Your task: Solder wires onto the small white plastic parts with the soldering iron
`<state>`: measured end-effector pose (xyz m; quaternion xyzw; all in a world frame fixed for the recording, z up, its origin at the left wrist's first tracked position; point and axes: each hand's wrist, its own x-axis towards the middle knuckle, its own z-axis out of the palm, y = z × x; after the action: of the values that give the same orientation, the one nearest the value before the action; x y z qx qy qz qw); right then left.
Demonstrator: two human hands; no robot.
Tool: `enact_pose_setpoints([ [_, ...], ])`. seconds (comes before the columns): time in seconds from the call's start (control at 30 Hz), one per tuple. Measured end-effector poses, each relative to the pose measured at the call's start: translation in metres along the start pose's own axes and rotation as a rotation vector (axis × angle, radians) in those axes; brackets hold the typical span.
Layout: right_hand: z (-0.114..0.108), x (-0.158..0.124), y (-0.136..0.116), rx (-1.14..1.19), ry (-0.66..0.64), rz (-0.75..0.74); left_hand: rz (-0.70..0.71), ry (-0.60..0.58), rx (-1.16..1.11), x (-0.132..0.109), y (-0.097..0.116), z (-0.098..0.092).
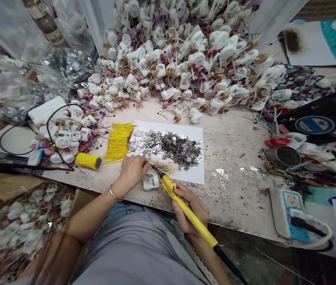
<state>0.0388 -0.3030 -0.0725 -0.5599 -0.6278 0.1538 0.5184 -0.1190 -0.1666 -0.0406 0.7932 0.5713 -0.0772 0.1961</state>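
My right hand [190, 208] grips a yellow soldering iron [182, 202], whose thin metal tip points left toward a small white plastic housing [151, 181]. My left hand [132, 172] rests just above that housing, at the edge of a white paper sheet [192, 134]. Its fingers are pinched together, and whatever they touch is hidden. Small silver metal tabs [168, 148] lie heaped on the sheet, darker toward the right. A bundle of thin yellow wires [118, 142] lies beside the sheet's left edge.
A large heap of white plastic housings with wires [168, 59] rises behind the sheet. A cardboard box of housings [22, 233] sits at lower left, and a yellow roll [87, 160] lies on the bench. A round tin [283, 156] and a power strip [289, 213] stand at right.
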Motion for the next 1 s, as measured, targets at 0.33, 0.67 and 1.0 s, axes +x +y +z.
enact_pose_setpoints([
  [0.33,-0.001,0.010,-0.005,-0.053,-0.121,-0.121,-0.004,0.020,0.015,0.001,0.006,-0.001],
  [0.67,0.006,0.008,-0.006,-0.018,0.035,-0.008,-0.025,-0.021,-0.004,0.003,0.005,-0.005],
  [1.0,0.049,0.006,0.004,-0.072,0.055,-0.087,0.009,-0.022,-0.053,-0.003,0.005,-0.007],
])
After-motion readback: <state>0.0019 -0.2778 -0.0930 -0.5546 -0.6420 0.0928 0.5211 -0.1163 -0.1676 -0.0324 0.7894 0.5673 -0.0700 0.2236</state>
